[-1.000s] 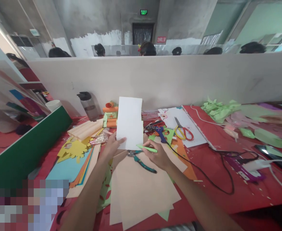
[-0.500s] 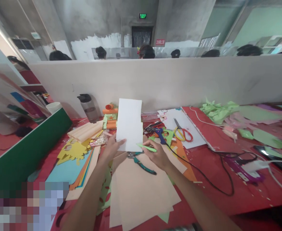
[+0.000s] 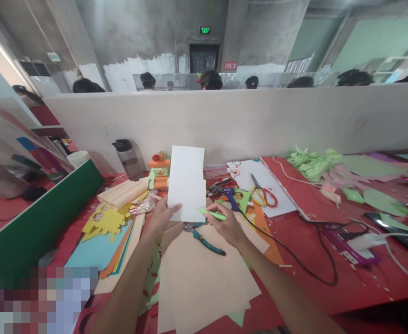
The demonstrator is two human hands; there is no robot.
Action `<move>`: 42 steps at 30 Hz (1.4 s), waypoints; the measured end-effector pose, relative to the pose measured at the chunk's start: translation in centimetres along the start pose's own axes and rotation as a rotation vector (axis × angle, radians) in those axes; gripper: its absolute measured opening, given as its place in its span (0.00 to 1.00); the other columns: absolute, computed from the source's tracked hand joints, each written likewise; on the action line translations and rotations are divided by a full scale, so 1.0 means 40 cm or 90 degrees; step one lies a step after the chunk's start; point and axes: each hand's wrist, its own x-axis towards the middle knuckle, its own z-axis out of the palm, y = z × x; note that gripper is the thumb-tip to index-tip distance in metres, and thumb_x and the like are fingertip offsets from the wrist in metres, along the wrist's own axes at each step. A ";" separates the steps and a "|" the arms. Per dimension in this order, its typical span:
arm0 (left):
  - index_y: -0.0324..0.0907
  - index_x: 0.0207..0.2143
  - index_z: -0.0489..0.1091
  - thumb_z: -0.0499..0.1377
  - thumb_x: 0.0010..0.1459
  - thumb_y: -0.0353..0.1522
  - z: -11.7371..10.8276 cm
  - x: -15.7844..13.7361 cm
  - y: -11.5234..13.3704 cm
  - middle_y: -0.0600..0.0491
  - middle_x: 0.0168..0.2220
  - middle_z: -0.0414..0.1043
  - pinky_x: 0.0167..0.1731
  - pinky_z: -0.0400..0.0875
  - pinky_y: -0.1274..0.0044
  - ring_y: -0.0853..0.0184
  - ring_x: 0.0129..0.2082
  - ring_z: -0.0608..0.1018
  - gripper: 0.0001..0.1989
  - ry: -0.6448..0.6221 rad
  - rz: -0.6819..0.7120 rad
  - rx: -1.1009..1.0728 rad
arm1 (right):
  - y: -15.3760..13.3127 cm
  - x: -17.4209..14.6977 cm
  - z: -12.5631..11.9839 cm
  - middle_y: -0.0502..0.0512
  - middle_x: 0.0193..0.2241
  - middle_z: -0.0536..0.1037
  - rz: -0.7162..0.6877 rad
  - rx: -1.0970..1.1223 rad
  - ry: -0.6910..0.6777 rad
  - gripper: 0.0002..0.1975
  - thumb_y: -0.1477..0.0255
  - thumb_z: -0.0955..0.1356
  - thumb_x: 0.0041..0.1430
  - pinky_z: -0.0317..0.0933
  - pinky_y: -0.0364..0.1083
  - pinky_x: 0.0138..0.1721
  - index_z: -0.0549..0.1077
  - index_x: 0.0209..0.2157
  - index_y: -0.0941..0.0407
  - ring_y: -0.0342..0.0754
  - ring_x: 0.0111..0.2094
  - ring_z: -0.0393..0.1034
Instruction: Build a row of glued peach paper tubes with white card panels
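Observation:
A white sheet of card (image 3: 187, 181) is tilted up in front of me. My left hand (image 3: 162, 214) grips its lower left edge, thumb on the front face. In my right hand (image 3: 225, 225) is a light green pen (image 3: 213, 214), its tip at the lower right part of the card. Just below the card, teal-handled pliers (image 3: 207, 241) lie on large beige paper sheets (image 3: 207, 283). No marks that I can make out show on the card.
Scissors (image 3: 262, 192) lie on white paper at right, near a blue glue gun (image 3: 232, 198) with a black cord. Coloured paper (image 3: 97, 246), rolled beige paper (image 3: 123, 192) and a bottle (image 3: 129, 157) are at left. A purple power strip (image 3: 352, 250) sits at right.
The whole view has shifted slightly, with the room appearing a little lower. Both hands, the card and the pen keep nearly the same positions relative to each other.

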 end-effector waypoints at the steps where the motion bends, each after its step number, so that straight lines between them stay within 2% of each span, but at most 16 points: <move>1: 0.37 0.45 0.72 0.68 0.46 0.37 0.000 0.000 0.001 0.44 0.45 0.78 0.38 0.71 0.71 0.58 0.39 0.79 0.24 -0.002 -0.005 -0.005 | 0.000 0.002 0.000 0.52 0.34 0.77 -0.001 0.003 0.008 0.09 0.63 0.66 0.61 0.63 0.45 0.38 0.73 0.36 0.53 0.50 0.37 0.72; 5: 0.37 0.47 0.72 0.69 0.46 0.37 0.003 -0.005 0.011 0.43 0.45 0.78 0.39 0.72 0.70 0.57 0.40 0.79 0.25 -0.007 -0.015 -0.012 | 0.001 0.006 0.001 0.53 0.37 0.78 -0.002 0.016 0.017 0.09 0.63 0.66 0.62 0.64 0.46 0.39 0.73 0.39 0.53 0.50 0.39 0.72; 10: 0.38 0.46 0.72 0.69 0.46 0.37 0.002 -0.005 0.009 0.44 0.45 0.78 0.40 0.72 0.69 0.57 0.41 0.79 0.24 -0.013 -0.008 -0.023 | 0.000 0.004 -0.001 0.51 0.33 0.77 0.002 -0.005 -0.001 0.08 0.64 0.67 0.61 0.63 0.46 0.40 0.72 0.33 0.54 0.50 0.37 0.72; 15: 0.38 0.47 0.72 0.69 0.46 0.36 -0.001 0.000 -0.001 0.44 0.45 0.78 0.40 0.72 0.70 0.57 0.41 0.79 0.25 -0.014 -0.014 -0.024 | 0.003 0.008 0.000 0.52 0.35 0.77 0.021 0.031 0.009 0.08 0.63 0.67 0.62 0.64 0.46 0.38 0.72 0.38 0.53 0.49 0.36 0.72; 20: 0.39 0.46 0.72 0.69 0.46 0.37 -0.004 0.002 -0.002 0.44 0.45 0.78 0.39 0.72 0.70 0.58 0.40 0.79 0.25 -0.009 -0.004 -0.004 | 0.008 0.012 0.000 0.51 0.33 0.77 0.021 0.021 -0.001 0.08 0.64 0.68 0.61 0.64 0.45 0.37 0.72 0.34 0.54 0.49 0.36 0.72; 24: 0.39 0.46 0.73 0.69 0.46 0.37 -0.005 0.002 -0.006 0.45 0.44 0.79 0.39 0.71 0.70 0.58 0.39 0.79 0.25 0.000 0.000 0.010 | 0.007 0.014 0.005 0.51 0.35 0.77 0.017 0.074 0.021 0.09 0.63 0.67 0.61 0.66 0.45 0.37 0.72 0.38 0.54 0.48 0.34 0.73; 29: 0.39 0.48 0.72 0.68 0.47 0.37 -0.003 0.000 -0.003 0.43 0.46 0.78 0.40 0.72 0.69 0.56 0.42 0.79 0.25 -0.015 -0.003 -0.017 | 0.007 0.015 0.005 0.51 0.32 0.77 0.010 0.048 0.023 0.09 0.63 0.68 0.60 0.67 0.46 0.38 0.73 0.33 0.54 0.49 0.35 0.72; 33: 0.38 0.47 0.72 0.68 0.47 0.36 0.000 -0.004 0.008 0.44 0.46 0.78 0.41 0.72 0.69 0.56 0.43 0.79 0.24 -0.013 -0.006 -0.002 | 0.005 0.033 -0.004 0.53 0.35 0.78 0.020 0.093 0.044 0.10 0.62 0.68 0.59 0.69 0.47 0.35 0.73 0.37 0.53 0.49 0.33 0.73; 38: 0.39 0.47 0.72 0.68 0.47 0.36 0.003 -0.010 0.015 0.44 0.48 0.77 0.42 0.72 0.69 0.57 0.43 0.79 0.24 -0.011 -0.007 -0.017 | -0.011 0.064 -0.031 0.53 0.36 0.79 -0.030 0.013 0.042 0.08 0.65 0.68 0.59 0.66 0.47 0.39 0.75 0.37 0.54 0.51 0.39 0.73; 42: 0.39 0.46 0.73 0.67 0.49 0.37 0.003 -0.012 0.016 0.44 0.48 0.77 0.43 0.71 0.69 0.57 0.43 0.78 0.22 -0.008 0.001 0.012 | -0.013 0.074 -0.041 0.51 0.33 0.78 -0.041 -0.013 0.020 0.07 0.67 0.67 0.59 0.64 0.46 0.39 0.76 0.36 0.54 0.50 0.37 0.72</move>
